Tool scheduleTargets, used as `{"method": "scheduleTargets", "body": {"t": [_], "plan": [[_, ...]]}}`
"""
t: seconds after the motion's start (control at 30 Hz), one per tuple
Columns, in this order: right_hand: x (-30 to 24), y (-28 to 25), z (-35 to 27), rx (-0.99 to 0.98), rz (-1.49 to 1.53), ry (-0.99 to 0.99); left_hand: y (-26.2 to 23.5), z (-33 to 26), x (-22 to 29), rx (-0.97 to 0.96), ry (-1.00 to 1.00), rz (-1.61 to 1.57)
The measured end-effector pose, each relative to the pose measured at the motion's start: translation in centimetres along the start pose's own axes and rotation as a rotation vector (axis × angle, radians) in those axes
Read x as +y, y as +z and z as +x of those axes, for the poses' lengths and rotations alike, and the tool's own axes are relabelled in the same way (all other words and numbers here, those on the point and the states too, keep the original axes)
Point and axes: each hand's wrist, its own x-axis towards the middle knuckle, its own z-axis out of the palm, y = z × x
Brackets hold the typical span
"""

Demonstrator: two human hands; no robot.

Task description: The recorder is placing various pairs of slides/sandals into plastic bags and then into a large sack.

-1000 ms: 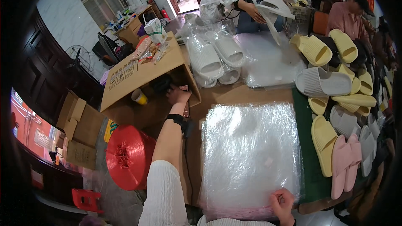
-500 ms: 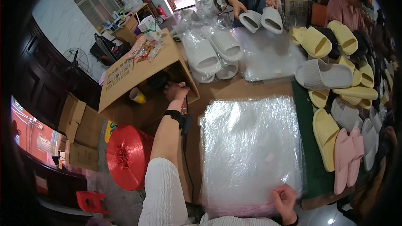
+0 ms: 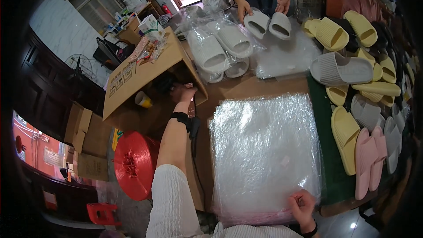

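Our left hand reaches under the cardboard flap, fingers perhaps curled on something dark; our right hand pinches the stack of clear plastic bags

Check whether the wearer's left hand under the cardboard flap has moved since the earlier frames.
No. The left hand stays under the cardboard flap, beside the yellow cup, as before.

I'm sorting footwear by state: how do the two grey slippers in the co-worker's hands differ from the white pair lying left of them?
The grey slippers are bare, each held by one of the co-worker's hands; the white slippers lie untouched, wrapped in clear plastic. The grey pair looks shorter and darker, with the toe openings facing the camera; the white pair lies lengthwise, soles down. Both are ribbed slide slippers on the same table.
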Motion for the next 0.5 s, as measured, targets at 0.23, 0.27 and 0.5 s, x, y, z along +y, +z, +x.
{"method": "scheduleTargets", "body": {"t": [0.23, 0.27, 0.5], "plan": [[0.7, 0.0, -0.2, 0.024, 0.026, -0.017, -4.0, -5.5, 4.7, 0.052, -0.067, 0.067], [0.8, 0.0, -0.3, 0.018, 0.031, -0.004, -4.2, -5.6, 4.7, 0.053, -0.068, 0.068], [0.5, 0.1, -0.1, 0.015, 0.020, -0.011, -4.6, -6.1, 5.0, 0.049, -0.079, 0.069]]}}
